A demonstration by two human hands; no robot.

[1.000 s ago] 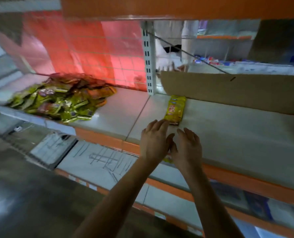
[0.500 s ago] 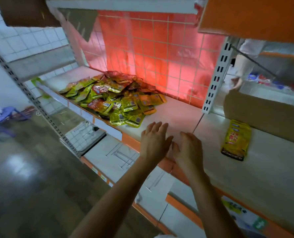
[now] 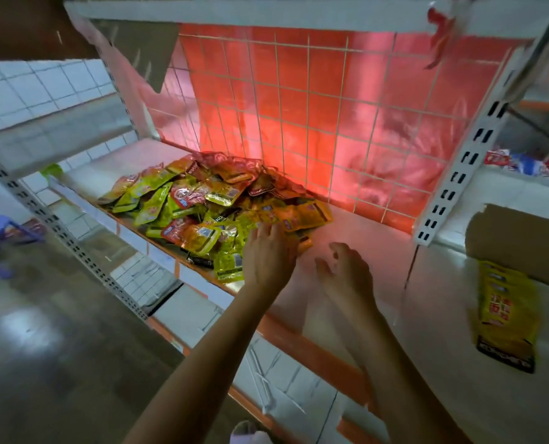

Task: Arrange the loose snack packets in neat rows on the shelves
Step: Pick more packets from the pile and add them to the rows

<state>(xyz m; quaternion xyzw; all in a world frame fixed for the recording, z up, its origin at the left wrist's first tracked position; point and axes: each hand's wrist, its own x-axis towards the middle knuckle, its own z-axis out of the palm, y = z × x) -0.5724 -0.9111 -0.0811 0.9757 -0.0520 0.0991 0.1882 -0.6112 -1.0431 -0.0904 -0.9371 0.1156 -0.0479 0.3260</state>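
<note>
Shop; slotted metal shelving (image 3: 455, 174), heaped snack packets (image 3: 209, 206)

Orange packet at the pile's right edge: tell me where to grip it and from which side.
Probably pinch the orange packet by its right end, coming from the right over bare shelf. It lies flat on the fringe of the pile, that end free, its left end among other packets. The right hand is open nearby.

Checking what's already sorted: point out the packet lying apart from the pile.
The yellow packet on the right-hand bay, beside the cardboard box: it lies alone; the others form the pile at the left hand.
</note>
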